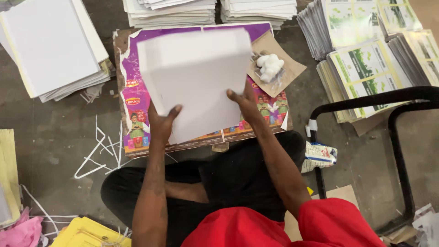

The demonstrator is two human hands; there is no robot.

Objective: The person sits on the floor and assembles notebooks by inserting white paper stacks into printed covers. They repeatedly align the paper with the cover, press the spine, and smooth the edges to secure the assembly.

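Item: white sheet block [194, 77] — mid-handling, held above a purple printed board [137, 105].

Left hand [162, 122] and right hand [244, 104] each grip the near edge, fingers closed on it. The block is blurred, plain white, tilted away beyond the fingertips. Judged part-way: other stacks [50, 45] lie well apart to the left, printed label piles [366, 68] to the right, cotton wad [270, 66] just beyond the right fingers.

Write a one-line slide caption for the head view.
Both hands, left hand and right hand, hold white sheets above a purple board.
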